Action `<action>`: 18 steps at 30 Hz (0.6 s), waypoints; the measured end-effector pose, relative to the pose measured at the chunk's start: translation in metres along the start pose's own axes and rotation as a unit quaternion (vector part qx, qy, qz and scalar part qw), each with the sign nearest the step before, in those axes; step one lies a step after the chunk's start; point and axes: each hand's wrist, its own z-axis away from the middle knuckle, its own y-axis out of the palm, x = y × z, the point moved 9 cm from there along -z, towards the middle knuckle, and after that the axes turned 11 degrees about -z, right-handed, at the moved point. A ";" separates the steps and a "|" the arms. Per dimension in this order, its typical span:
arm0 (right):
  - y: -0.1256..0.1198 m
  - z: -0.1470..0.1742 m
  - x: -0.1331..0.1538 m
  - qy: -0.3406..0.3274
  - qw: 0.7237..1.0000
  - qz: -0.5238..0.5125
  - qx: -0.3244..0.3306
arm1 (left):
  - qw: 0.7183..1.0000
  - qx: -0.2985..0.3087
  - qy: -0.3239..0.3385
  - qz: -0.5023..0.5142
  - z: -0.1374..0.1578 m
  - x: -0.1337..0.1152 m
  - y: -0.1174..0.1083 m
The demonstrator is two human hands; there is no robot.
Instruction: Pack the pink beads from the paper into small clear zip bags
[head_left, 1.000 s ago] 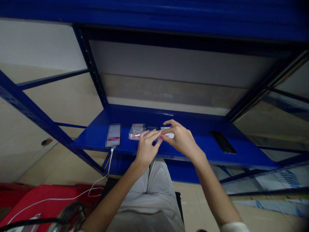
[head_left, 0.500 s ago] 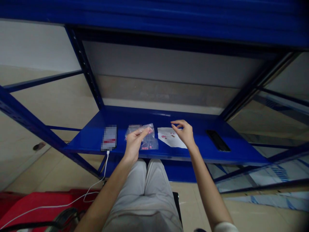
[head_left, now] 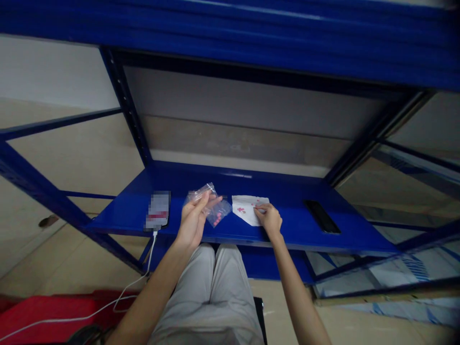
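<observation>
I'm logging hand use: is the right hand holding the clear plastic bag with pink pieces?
No, the left hand holds the clear plastic bag; the right hand is at the white paper sheet.

Shelf [head_left: 287, 192] strong blue, pale streak of shine at the back; post [head_left: 128, 103] darker blue, dotted with a row of light holes. Plastic bag [head_left: 224, 208] clear, colourless; beads [head_left: 217, 220] in it bright pink. Paper [head_left: 247, 200] plain white, speckled pink and a little brown. Right-hand phone [head_left: 322, 216] black; cable [head_left: 154, 244] white. Trousers [head_left: 230, 280] pale grey. Wall [head_left: 53, 72] greyish white above, beige below. Lower-right panels [head_left: 393, 269] whitish, blue-patterned
</observation>
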 end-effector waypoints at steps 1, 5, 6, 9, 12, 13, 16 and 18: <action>0.001 0.000 -0.003 0.003 1.000 0.003 0.001 | 1.000 0.006 -0.020 0.002 0.000 0.002 0.002; 0.002 0.000 -0.009 0.012 1.000 0.008 -0.001 | 0.998 -0.009 -0.057 -0.014 0.005 -0.001 0.004; 0.001 0.001 -0.009 0.010 1.000 0.002 -0.006 | 0.999 -0.011 -0.045 -0.013 0.007 -0.005 0.005; -0.003 0.004 -0.005 0.005 0.999 -0.029 -0.024 | 1.000 0.006 -0.012 -0.011 0.008 -0.014 0.012; -0.011 0.005 -0.001 0.020 0.998 -0.051 -0.030 | 0.999 0.034 0.001 -0.020 0.007 -0.015 0.018; -0.014 0.004 0.000 0.026 0.998 -0.056 -0.029 | 0.999 0.042 0.009 -0.027 0.007 -0.016 0.018; -0.024 0.001 0.009 0.022 0.995 -0.088 -0.030 | 0.997 0.047 0.033 -0.053 0.006 -0.017 0.018; -0.032 -0.001 0.022 -0.004 0.989 -0.145 -0.029 | 0.995 0.038 0.042 -0.079 0.007 -0.016 0.015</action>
